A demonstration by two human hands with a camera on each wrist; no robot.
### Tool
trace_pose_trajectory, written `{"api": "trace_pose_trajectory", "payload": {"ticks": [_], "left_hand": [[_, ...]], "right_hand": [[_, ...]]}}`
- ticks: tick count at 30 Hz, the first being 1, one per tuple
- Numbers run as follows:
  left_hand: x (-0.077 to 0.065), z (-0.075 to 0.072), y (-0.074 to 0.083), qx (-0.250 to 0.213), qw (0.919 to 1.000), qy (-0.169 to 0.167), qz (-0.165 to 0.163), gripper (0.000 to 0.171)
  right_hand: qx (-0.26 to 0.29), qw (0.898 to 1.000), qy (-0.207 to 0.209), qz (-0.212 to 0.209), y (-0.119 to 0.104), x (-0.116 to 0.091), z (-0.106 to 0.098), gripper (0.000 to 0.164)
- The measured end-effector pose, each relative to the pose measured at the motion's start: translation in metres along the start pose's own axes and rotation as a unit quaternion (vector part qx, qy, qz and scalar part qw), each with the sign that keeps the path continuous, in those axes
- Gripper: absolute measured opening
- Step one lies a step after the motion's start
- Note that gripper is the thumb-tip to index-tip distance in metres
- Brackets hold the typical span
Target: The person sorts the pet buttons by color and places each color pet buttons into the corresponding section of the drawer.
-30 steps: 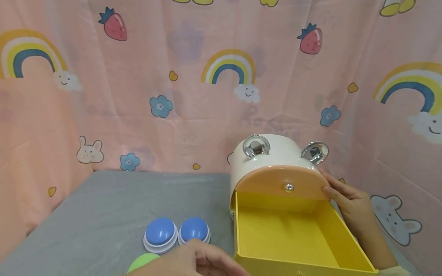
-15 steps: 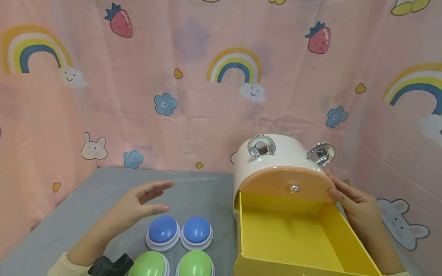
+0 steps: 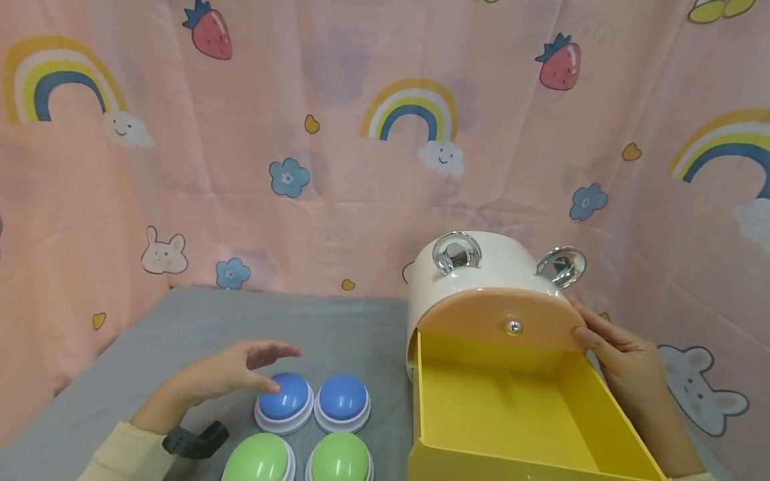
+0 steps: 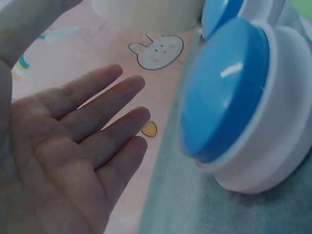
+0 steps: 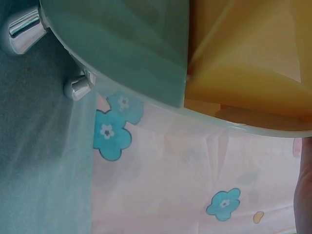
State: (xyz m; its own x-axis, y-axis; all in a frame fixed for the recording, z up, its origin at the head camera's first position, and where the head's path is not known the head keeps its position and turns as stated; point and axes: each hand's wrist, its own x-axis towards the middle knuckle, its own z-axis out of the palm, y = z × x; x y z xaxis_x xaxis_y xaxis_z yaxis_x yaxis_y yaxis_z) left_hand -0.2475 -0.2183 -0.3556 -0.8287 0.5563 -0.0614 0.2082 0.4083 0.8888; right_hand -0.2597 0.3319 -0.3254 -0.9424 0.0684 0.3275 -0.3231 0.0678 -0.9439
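Note:
My left hand (image 3: 231,367) hovers with spread fingers beside the left blue push button (image 3: 284,395); its thumb overlaps the blue dome in the head view. The left wrist view has a bare palm (image 4: 58,151) and a gap between the fingers and the blue dome (image 4: 224,92). A second blue push button (image 3: 343,399) stands to the right. At right is a white rounded storage box (image 3: 499,257) with a peach upper front (image 3: 481,314) and a yellow drawer (image 3: 493,407) pulled out. My right hand (image 3: 628,367) grips the box's right edge, thumb on the peach front.
Two green push buttons (image 3: 339,457) sit nearer me, in front of the blue ones. Two chrome ear-shaped pieces (image 3: 457,254) stick up from the box. Patterned pink cloth (image 3: 361,220) hangs behind and beside the grey tabletop (image 3: 180,334).
My left hand came from the near centre, beside the drawer, over to the left of the blue buttons, then lowered toward the left one. The right hand keeps its hold on the box.

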Motion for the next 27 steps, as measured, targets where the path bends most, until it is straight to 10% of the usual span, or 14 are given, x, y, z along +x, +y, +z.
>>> {"api": "trace_pose_trajectory", "payload": {"ticks": [27], "left_hand": [[0.009,0.01,-0.031,0.01,0.9951,-0.032,-0.093,0.086]], "right_hand": [[0.007,1.0,0.0,0.002,-0.001,-0.002,0.0,0.049]]}}
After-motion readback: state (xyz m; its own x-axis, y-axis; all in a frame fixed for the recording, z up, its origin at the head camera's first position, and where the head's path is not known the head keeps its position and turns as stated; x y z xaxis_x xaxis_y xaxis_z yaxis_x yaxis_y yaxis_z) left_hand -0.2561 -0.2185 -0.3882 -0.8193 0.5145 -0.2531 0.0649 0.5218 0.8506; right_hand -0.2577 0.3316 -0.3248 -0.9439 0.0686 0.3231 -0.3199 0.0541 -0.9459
